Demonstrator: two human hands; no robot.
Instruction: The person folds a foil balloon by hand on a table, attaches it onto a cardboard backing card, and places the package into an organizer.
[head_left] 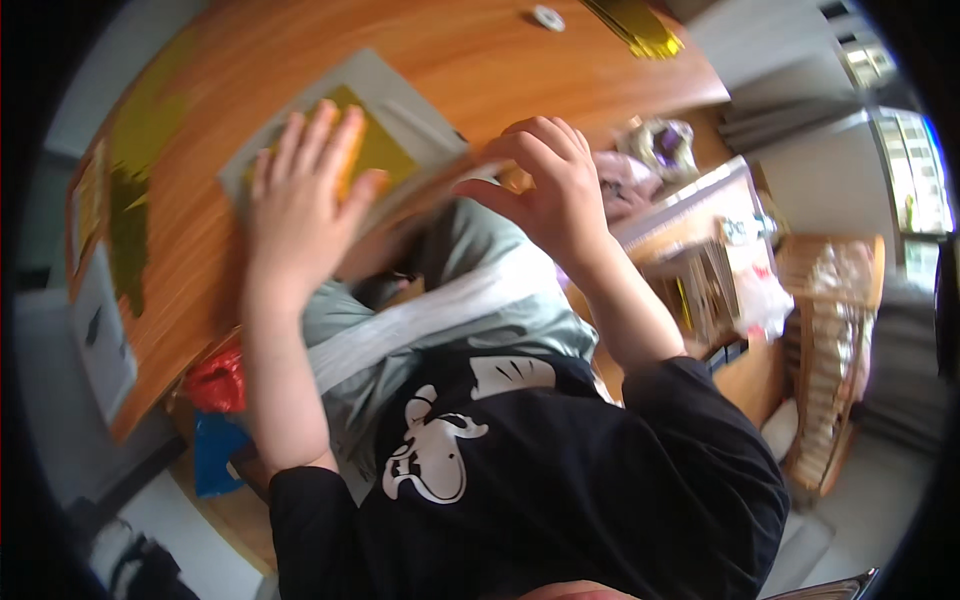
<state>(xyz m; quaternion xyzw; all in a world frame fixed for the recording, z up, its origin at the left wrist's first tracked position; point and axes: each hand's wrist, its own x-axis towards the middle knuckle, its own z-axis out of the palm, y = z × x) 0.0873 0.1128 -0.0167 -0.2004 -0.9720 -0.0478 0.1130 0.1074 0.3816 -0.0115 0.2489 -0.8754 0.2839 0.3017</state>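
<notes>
A flat grey square board with a shiny yellow-gold sheet on its face lies near the front edge of the round orange-brown wooden table, tilted in the view. The left hand rests flat on it, fingers spread wide over the gold sheet and gripping nothing. The right hand hovers just beside the board's right corner, fingers loosely curled and apart, empty; whether it touches the board cannot be told through the blur. Further out, more gold foil sheets lie at the table's far edge, near a small white round object. A red plastic bag sits below the table.
</notes>
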